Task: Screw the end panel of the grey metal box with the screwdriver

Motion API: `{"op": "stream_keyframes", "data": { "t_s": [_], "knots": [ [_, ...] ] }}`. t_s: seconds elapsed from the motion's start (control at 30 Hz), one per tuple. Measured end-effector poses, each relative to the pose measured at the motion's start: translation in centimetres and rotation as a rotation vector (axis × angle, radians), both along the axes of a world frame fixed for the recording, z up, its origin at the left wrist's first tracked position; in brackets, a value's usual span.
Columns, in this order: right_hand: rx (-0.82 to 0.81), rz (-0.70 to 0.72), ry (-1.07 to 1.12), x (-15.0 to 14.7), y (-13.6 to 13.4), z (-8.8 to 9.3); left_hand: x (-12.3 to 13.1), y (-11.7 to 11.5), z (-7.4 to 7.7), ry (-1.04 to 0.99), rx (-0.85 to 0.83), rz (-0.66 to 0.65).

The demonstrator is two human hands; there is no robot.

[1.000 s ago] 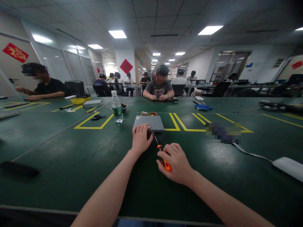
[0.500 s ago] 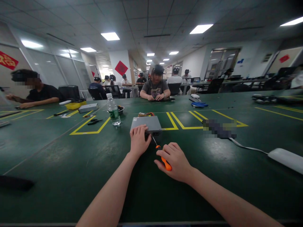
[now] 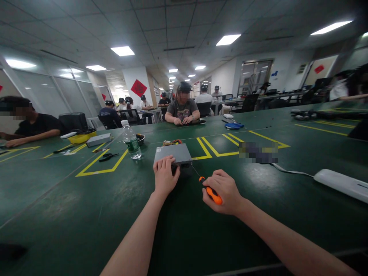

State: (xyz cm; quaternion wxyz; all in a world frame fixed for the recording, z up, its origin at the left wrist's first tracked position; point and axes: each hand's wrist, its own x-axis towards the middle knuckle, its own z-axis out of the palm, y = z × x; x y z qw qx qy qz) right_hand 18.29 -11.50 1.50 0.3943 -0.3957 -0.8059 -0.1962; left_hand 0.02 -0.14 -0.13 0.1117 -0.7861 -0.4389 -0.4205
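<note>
A flat grey metal box point(image 3: 173, 153) lies on the green table point(image 3: 71, 199), with coloured wires point(image 3: 171, 142) at its far end. My left hand point(image 3: 165, 175) rests on the box's near edge, fingers curled over it. My right hand point(image 3: 224, 191) is closed round an orange-handled screwdriver point(image 3: 212, 193). Its thin shaft points up-left toward the box's near right corner, and the tip seems a little short of the box.
A water bottle point(image 3: 131, 140) and a dark bowl point(image 3: 140, 138) stand left of the box. Black pliers point(image 3: 107, 156) lie inside yellow floor-tape lines. A white power strip point(image 3: 342, 183) with its cable lies at right. Other people sit across the table and at the far left.
My right hand has shifted to the right with the screwdriver, drawing its tip away from the box's edge. My left hand stays on the box. The camera has tilted and turned left.
</note>
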Motion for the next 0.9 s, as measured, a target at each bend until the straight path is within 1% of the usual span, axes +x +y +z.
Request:
{"op": "stream_keyframes", "data": {
  "t_s": [0.13,0.33,0.47,0.9],
  "knots": [
    [0.007,-0.029,-0.024,0.18,0.29,-0.1,-0.06,0.06,-0.02,-0.004,0.005,-0.004],
    [0.013,0.01,-0.035,0.04,0.3,-0.17,-0.02,-0.04,0.05,0.001,0.006,-0.009],
    [0.012,-0.004,-0.042,-0.11,0.26,-0.12,0.03,-0.03,0.04,-0.002,0.012,0.003],
    [0.008,-0.026,0.001,-0.18,0.25,-0.12,-0.03,0.02,0.02,0.01,0.014,0.005]
  ]
}}
